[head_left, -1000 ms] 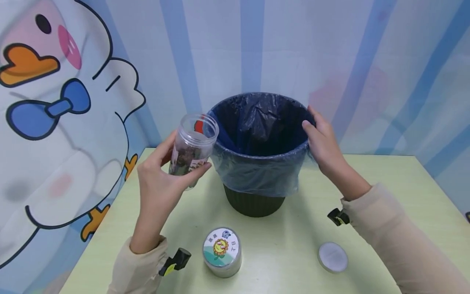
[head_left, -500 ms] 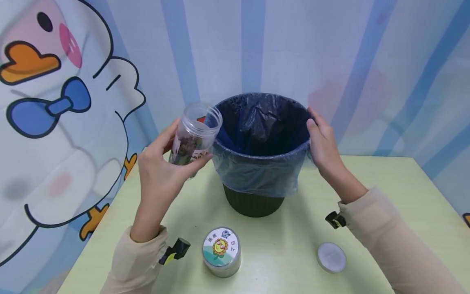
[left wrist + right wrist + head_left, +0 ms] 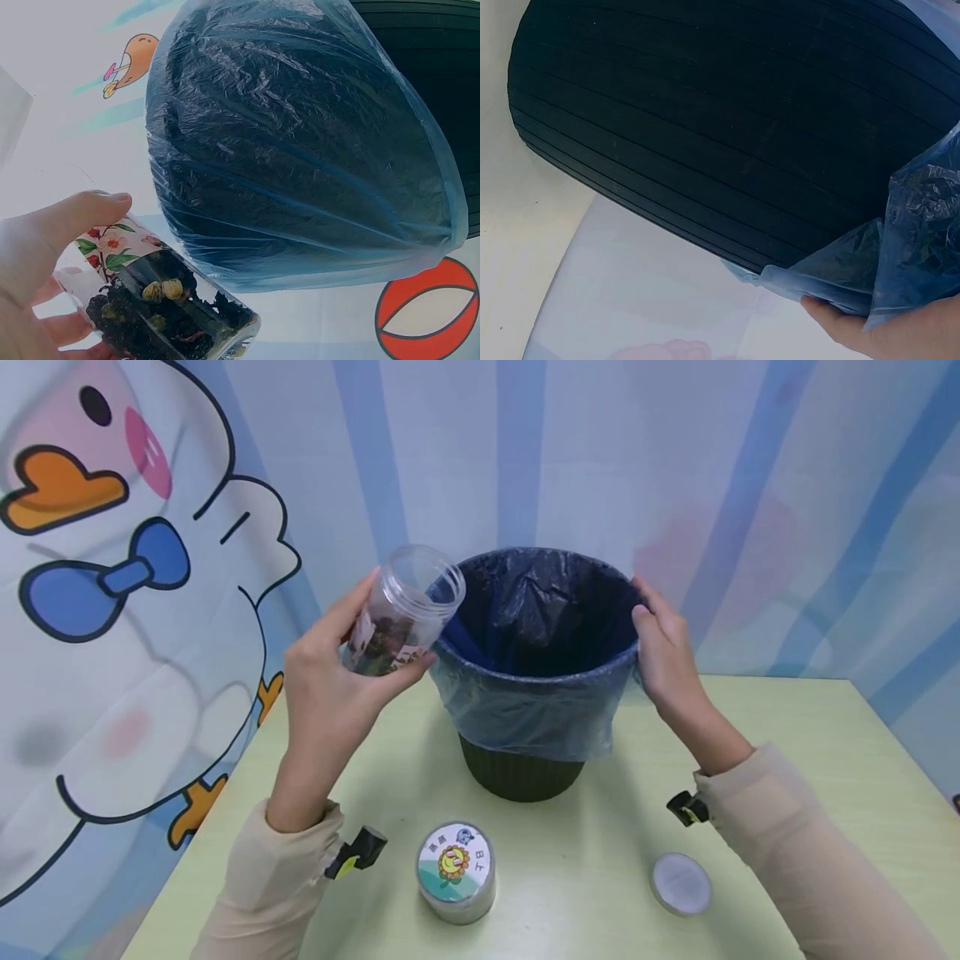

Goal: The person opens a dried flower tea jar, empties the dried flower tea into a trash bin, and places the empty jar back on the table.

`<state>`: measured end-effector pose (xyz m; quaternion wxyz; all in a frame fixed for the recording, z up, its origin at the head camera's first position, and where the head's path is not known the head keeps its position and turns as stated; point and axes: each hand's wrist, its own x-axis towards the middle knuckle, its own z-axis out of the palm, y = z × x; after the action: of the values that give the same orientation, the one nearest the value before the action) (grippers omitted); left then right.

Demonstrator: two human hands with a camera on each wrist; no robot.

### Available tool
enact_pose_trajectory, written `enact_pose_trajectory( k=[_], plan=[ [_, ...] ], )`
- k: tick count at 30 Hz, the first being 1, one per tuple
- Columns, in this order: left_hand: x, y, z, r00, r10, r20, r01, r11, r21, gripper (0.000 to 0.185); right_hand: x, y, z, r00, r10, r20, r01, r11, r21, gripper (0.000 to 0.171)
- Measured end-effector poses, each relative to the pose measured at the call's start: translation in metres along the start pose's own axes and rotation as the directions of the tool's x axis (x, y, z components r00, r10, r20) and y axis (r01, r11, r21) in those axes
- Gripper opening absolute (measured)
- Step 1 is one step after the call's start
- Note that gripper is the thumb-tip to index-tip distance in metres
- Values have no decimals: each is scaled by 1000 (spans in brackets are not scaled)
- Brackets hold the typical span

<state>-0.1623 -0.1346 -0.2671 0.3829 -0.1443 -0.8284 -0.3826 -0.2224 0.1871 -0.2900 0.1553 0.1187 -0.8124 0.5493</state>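
My left hand (image 3: 330, 677) grips a clear plastic jar (image 3: 397, 622) with no lid on it, tilted to the right beside the bin's left rim. Dark dried bits with a few pale buds lie toward the jar's base, and a flowered label (image 3: 124, 247) shows in the left wrist view. A dark ribbed trash bin (image 3: 521, 772) stands upright, lined with a translucent blue bag (image 3: 525, 718) folded over its rim. On the bin's right rim, my right hand (image 3: 663, 656) holds the edge, thumb inside and fingers outside; some fingers are hidden.
A round lid (image 3: 681, 883) lies on the pale green table (image 3: 780, 718) at the front right. Another closed jar (image 3: 456, 872) with a sunflower top stands in front of the bin. A cartoon-printed cloth (image 3: 585, 460) hangs close behind the table.
My left hand has raised the jar and moved it slightly right, tilting it more toward the bin's opening. The right hand has stayed on the rim, shifting only slightly.
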Motion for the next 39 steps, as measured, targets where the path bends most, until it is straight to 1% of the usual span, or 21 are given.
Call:
enact_pose_trajectory(
  k=[5, 12, 19, 27, 32, 39],
  plan=[
    [2, 1, 4, 999, 38, -5, -38, 999, 20, 83, 0, 0, 0, 1000, -15, 8, 15, 1000, -4, 52],
    [6, 4, 7, 999, 46, 3, -46, 997, 57, 83, 0, 0, -1, 1000, -29, 10, 29, 1000, -8, 53],
    [11, 5, 11, 994, 107, -22, -105, 991, 85, 83, 0, 1, -2, 1000, -27, 11, 27, 1000, -3, 53],
    [13, 4, 16, 994, 108, -13, -106, 988, 115, 83, 1, 2, -2, 999, -28, 20, 28, 1000, -7, 53],
    [15, 3, 18, 990, 137, -29, -131, 979, 154, 79, 1, 2, -2, 1000, -21, 23, 21, 1000, 0, 52],
    [17, 3, 22, 986, 156, -49, -146, 974, 173, 76, 0, 3, -2, 999, -21, 29, 21, 1000, 2, 52]
  ],
)
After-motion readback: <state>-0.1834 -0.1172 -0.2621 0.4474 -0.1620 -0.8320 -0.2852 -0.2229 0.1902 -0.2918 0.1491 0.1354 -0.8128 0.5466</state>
